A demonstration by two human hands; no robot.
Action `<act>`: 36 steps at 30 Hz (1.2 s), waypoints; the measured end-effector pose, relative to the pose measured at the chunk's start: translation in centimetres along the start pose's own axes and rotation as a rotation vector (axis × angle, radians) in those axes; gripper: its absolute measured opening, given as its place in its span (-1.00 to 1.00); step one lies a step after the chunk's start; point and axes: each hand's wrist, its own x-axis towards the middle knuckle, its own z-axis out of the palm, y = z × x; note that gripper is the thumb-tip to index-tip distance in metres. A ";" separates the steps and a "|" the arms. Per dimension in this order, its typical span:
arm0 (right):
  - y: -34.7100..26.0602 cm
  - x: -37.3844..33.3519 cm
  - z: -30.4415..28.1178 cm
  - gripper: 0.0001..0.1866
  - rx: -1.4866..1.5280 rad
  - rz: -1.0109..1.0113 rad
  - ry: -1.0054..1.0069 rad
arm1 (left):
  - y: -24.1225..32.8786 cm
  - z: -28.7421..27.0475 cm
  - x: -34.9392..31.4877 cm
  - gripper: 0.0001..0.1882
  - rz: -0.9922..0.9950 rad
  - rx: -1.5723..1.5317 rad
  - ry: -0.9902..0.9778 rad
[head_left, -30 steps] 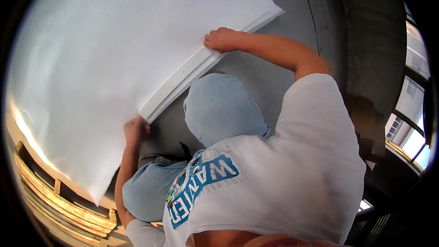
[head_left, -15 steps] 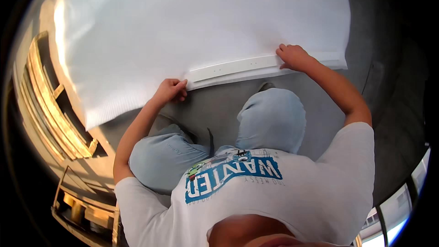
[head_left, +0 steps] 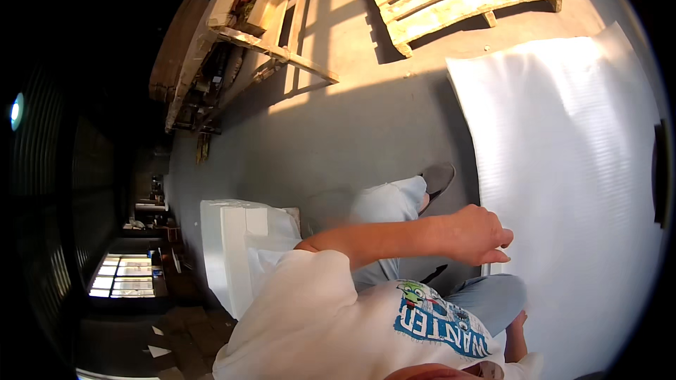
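A big white ribbed sheet (head_left: 563, 169) lies along the right side, its near edge running beside my legs. My left hand (head_left: 479, 234) reaches over that edge with its fingers curled and the thumb bent beneath them. Whatever the fingers may hold is too small or hidden to make out. Just under the hand shows a short end of a white strip (head_left: 486, 269) at the sheet's edge. Of my right arm only a small part near my right hand (head_left: 518, 324) shows beside my knee at the lower right; its fingers are hidden.
A wooden pallet (head_left: 465, 0) lies on the floor at the far side. A wooden frame (head_left: 282, 49) holding boards and boxes stands far left. Behind my left arm is a white block-like stack (head_left: 236, 253). Flattened brown cardboard (head_left: 193, 338) lies lower left.
My view has swung left, bringing the pallet and wooden frame up to the top. The long strip has mostly gone out of sight. My left hand remains by the sheet's edge.
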 end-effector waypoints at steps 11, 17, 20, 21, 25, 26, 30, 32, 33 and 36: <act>-15.4 3.5 -16.3 -0.73 0.061 0.218 -0.660 | 0.2 7.7 -0.2 -0.78 0.024 0.181 -0.167; -29.1 7.9 -28.9 -0.50 -0.065 -0.176 -0.534 | -2.7 8.7 4.0 -0.79 -0.030 0.253 -0.055; -34.7 9.9 -25.0 -0.62 -0.207 -0.356 -0.488 | -4.4 9.4 1.3 -0.75 -0.161 0.240 0.038; -32.9 13.8 -23.5 -0.66 -0.175 -0.433 -0.462 | -3.4 7.8 1.0 -0.71 -0.135 0.243 -0.001; -26.7 22.3 -20.9 -0.79 0.017 -0.632 -0.168 | -0.8 6.3 4.2 -0.67 -0.005 0.315 -0.104; -22.3 22.1 -20.8 -0.78 0.276 -0.500 -0.102 | 0.2 7.0 5.7 -0.68 0.082 0.335 -0.072; -25.4 11.6 -14.4 -0.66 0.562 -0.137 -0.106 | -0.4 8.6 0.4 -0.67 0.100 0.111 -0.177; -22.5 9.4 -14.3 -0.64 0.755 0.015 -0.104 | 1.2 9.3 0.1 -0.67 0.268 -0.101 -0.484; -22.5 7.9 -15.2 -0.64 0.796 0.052 -0.110 | 2.0 10.4 -0.2 -0.69 0.349 -0.169 -0.576; -17.0 4.7 -13.9 -0.67 0.819 0.097 -0.006 | 5.3 11.3 0.5 -0.71 0.336 -0.073 -0.712</act>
